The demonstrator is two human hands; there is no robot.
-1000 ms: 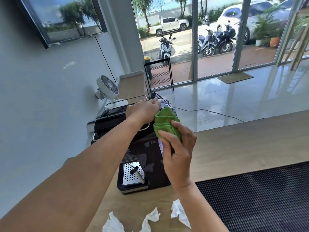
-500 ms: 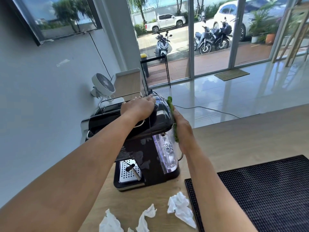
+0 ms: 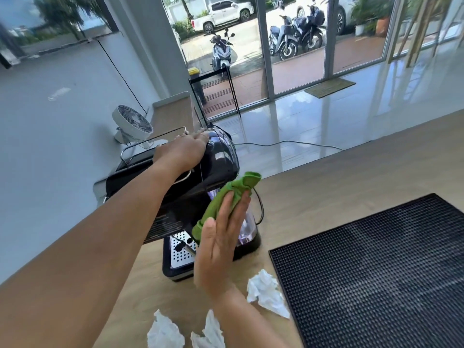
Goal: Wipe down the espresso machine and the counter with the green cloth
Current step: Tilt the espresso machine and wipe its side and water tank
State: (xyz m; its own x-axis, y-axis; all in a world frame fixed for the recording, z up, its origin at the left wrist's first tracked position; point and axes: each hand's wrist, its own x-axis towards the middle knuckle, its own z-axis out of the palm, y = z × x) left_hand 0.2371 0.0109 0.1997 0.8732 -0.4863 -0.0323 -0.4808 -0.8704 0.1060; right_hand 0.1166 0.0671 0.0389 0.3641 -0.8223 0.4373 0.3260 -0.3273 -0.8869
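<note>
On the pale wooden surface, a glossy black espresso machine
Left hand flat on top; right hand, fingers straight, presses a crumpled green cloth to its side

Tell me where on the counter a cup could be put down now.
Free: the light wooden counter beyond the black ribbed rubber mat, right of the black espresso machine. Crowded: the front, where three crumpled white tissues lie, and the machine's side, where the right hand presses the green cloth.

Left hand atop espresso machine, right hand apparently pressing green cloth
</note>
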